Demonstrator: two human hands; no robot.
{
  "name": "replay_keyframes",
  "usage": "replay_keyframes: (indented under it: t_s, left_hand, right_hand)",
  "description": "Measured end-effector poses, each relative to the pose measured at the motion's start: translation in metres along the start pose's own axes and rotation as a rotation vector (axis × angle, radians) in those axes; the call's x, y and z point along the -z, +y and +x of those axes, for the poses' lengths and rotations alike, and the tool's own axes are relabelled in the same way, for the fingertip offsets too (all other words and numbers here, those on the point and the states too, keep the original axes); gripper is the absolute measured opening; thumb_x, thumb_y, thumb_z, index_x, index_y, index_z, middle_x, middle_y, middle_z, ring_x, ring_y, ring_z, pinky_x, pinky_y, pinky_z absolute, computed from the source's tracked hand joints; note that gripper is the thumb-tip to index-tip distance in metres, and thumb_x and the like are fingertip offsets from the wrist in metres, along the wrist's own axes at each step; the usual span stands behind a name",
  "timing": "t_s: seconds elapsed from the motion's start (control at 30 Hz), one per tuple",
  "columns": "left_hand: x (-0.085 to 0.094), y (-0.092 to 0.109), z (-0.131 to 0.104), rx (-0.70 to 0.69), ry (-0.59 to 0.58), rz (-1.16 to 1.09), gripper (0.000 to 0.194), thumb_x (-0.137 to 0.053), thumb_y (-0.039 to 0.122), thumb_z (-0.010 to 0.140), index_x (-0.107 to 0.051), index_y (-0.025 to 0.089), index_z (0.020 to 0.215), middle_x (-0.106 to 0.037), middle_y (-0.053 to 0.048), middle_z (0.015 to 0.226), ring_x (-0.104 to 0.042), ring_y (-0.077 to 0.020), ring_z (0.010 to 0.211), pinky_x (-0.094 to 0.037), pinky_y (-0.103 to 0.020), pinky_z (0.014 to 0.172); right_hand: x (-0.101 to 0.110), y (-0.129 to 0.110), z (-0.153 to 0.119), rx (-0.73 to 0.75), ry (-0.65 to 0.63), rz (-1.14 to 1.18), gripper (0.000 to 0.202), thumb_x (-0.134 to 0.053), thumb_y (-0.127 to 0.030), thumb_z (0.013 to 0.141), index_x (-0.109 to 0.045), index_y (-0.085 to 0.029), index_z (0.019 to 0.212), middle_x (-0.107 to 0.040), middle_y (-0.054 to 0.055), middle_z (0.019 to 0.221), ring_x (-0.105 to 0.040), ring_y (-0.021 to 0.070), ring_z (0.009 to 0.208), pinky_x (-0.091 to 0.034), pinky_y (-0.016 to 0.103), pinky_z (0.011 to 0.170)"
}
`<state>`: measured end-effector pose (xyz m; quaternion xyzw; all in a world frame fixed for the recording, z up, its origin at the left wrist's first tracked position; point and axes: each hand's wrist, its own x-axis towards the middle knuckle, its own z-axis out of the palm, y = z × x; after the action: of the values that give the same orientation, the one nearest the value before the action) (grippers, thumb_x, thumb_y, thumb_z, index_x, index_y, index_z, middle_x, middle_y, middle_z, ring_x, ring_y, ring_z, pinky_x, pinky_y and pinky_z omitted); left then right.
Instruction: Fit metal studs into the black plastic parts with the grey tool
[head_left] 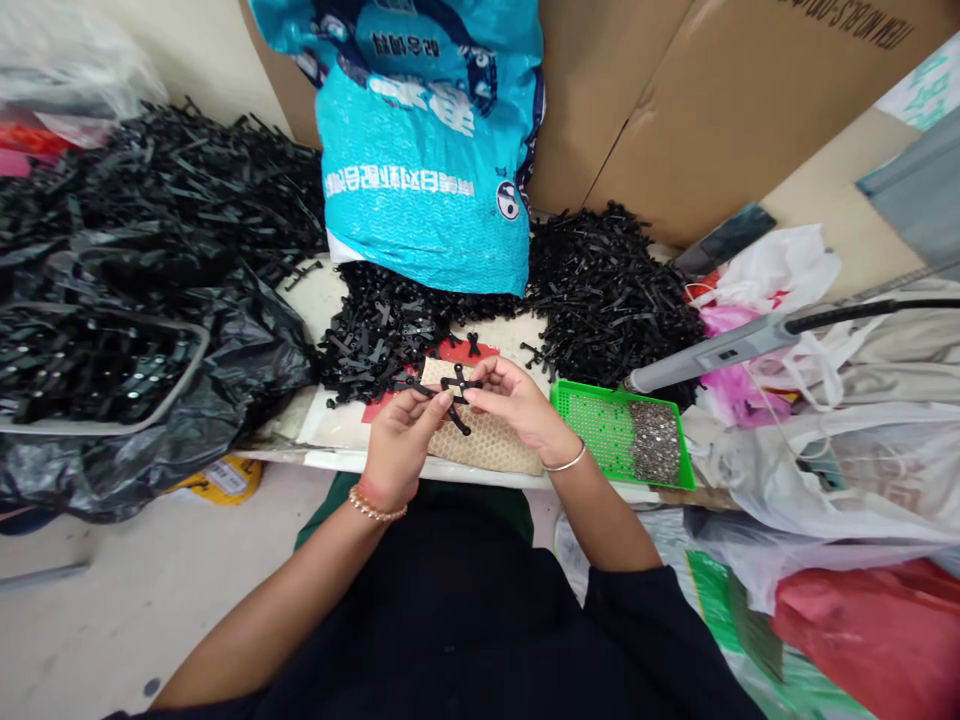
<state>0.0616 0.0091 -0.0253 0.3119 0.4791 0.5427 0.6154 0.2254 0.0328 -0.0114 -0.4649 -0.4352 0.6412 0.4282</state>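
My left hand [403,440] pinches a jointed black plastic linkage [458,384] between thumb and fingers. Its thin arms stick out to several sides, one pointing down past my thumb. From the other side, my right hand [521,405] grips the right end of the same linkage, with thumb and fingertips closed. Both hands hover over a tan patterned mat [487,446] at the table's front edge. Just behind them lies a small black X-shaped piece [473,344] on a red patch. A heap of short black pieces [375,330] spreads close to my left hand.
A green basket [592,430] with small metal pieces [656,440] stands right of my hand. A grey electric screwdriver [709,355] leans above it. More black parts [607,290] lie behind, beneath a blue sack [427,190]. At left, a grey-rimmed tray [196,350] rests on black plastic [255,330].
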Motion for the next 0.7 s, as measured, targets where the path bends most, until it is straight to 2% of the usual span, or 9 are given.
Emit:
replay_keyframes:
  t_s: [0.17, 0.33, 0.4, 0.53, 0.7]
  left_hand:
    - [0.0, 0.001, -0.002, 0.098, 0.036, -0.08, 0.043, -0.094, 0.045, 0.057, -0.071, 0.015, 0.078, -0.067, 0.002, 0.068, -0.058, -0.0082, 0.062, -0.048, -0.02, 0.063]
    - [-0.001, 0.005, -0.002, 0.13, 0.035, -0.14, 0.041, -0.096, 0.043, 0.053, -0.072, 0.015, 0.071, -0.068, 0.003, 0.07, -0.057, -0.0061, 0.062, -0.048, -0.017, 0.062]
    - [-0.001, 0.006, -0.001, 0.15, 0.044, -0.172, 0.041, -0.098, 0.04, 0.05, -0.074, 0.015, 0.073, -0.07, 0.003, 0.073, -0.058, -0.0057, 0.063, -0.049, -0.016, 0.061]
    - [0.001, 0.005, 0.003, 0.283, 0.026, -0.244, 0.037, -0.098, 0.031, 0.05, -0.076, 0.015, 0.075, -0.073, 0.001, 0.076, -0.064, -0.0079, 0.065, -0.055, -0.018, 0.063]
    - [0.004, 0.002, 0.005, 0.458, -0.021, -0.291, 0.016, -0.089, 0.014, 0.066, -0.075, 0.014, 0.074, -0.075, -0.001, 0.076, -0.071, -0.0105, 0.069, -0.06, -0.02, 0.071]
  right_hand:
    - [0.001, 0.0, 0.002, -0.034, -0.007, 0.025, 0.031, -0.083, -0.03, 0.07, -0.058, -0.022, 0.087, -0.056, -0.004, 0.089, -0.054, 0.0068, 0.073, -0.054, 0.021, 0.066]
    - [0.002, 0.003, 0.002, -0.041, -0.063, 0.031, 0.036, -0.083, -0.033, 0.071, -0.061, -0.024, 0.098, -0.061, -0.002, 0.095, -0.06, 0.0097, 0.081, -0.058, 0.022, 0.064]
    - [-0.001, 0.006, -0.001, -0.029, -0.055, 0.015, 0.034, -0.083, -0.035, 0.072, -0.063, -0.024, 0.097, -0.062, -0.002, 0.093, -0.061, 0.0101, 0.08, -0.058, 0.023, 0.065]
    - [-0.009, 0.016, -0.011, 0.101, 0.037, -0.045, 0.025, -0.079, -0.038, 0.078, -0.066, -0.023, 0.093, -0.067, 0.0, 0.093, -0.063, 0.0109, 0.079, -0.058, 0.028, 0.073]
    - [-0.015, 0.035, -0.02, 0.35, 0.204, -0.253, 0.017, -0.075, -0.036, 0.083, -0.071, -0.025, 0.094, -0.066, 0.002, 0.097, -0.064, 0.0157, 0.095, -0.058, 0.035, 0.087]
